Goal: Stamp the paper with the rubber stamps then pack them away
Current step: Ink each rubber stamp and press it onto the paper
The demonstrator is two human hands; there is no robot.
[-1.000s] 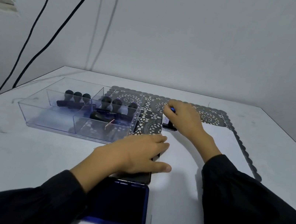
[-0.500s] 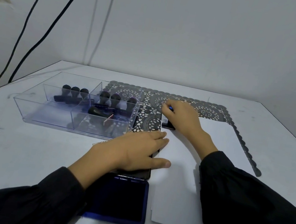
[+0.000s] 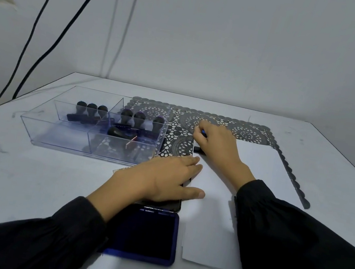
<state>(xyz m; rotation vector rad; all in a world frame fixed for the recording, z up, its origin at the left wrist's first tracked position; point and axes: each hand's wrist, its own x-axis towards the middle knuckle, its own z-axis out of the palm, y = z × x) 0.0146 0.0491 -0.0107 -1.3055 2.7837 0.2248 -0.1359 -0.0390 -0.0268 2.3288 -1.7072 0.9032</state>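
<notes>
Nearest, just left of the white sheet of paper [image 3: 211, 221] and touching its near-left edge, lies the open blue-rimmed ink pad [image 3: 144, 233], its dark inked face up. Just beyond it the left hand [image 3: 160, 180] lies flat with straight fingers, gripping nothing. The palm rests on the pad's black far half, and the thumb reaches over onto the sheet's left edge.

At the sheet's far-left corner the right hand [image 3: 218, 148] is curled round a small black rubber stamp with a blue-topped handle [image 3: 199, 150], whose base sits down on the paper. Over the last second neither hand has shifted; the stamp stays at that same corner and only the view has drifted slightly. I judge this to be a held press, so the print there is probably made, though the mark itself is hidden under the stamp.

Left of the sheet, beyond the left hand, stands the clear plastic divided tray [image 3: 55, 136], holding a row of black knob-handled stamps [image 3: 137, 118] in its far compartments and another lying in front of them. A dark grey lace-pattern mat [image 3: 179, 132] runs under the sheet's far edge and the tray's right end. All of this rests on the pale marbled table [image 3: 25, 180]. No other print shows on the sheet, so stamping looks barely begun and packing is not yet due.
</notes>
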